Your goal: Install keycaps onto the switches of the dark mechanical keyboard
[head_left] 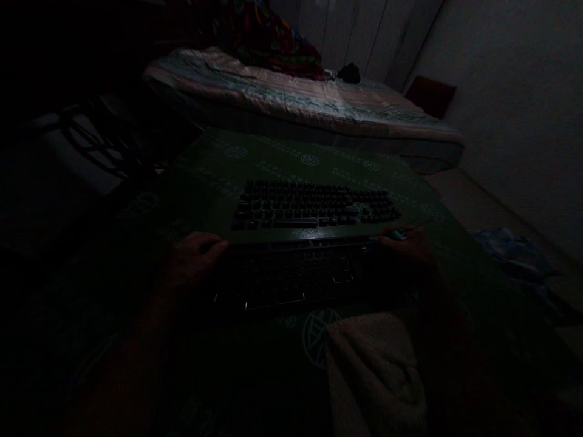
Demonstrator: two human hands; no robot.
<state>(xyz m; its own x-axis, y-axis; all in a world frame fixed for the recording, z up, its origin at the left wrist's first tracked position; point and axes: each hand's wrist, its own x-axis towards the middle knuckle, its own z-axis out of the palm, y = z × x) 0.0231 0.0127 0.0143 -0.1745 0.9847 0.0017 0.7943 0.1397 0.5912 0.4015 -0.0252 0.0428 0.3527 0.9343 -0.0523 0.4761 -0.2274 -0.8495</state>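
Note:
In dim light, a dark keyboard base lies in front of me, its keycaps apparently off. My left hand grips its upper left corner, thumb along the edge. At the opposite corner, my right hand is closed around the right end. A small bluish glint shows at the right fingers, too dark to name. Just beyond the base, many loose black keycaps are laid out in rows like a keyboard. A beige cloth lies crumpled on the near side, close to my right forearm.
Everything rests on a green printed table surface. Behind it stands a bed with a patterned mattress, a red blanket and a small black item on top. Bluish fabric lies at the right, below the table.

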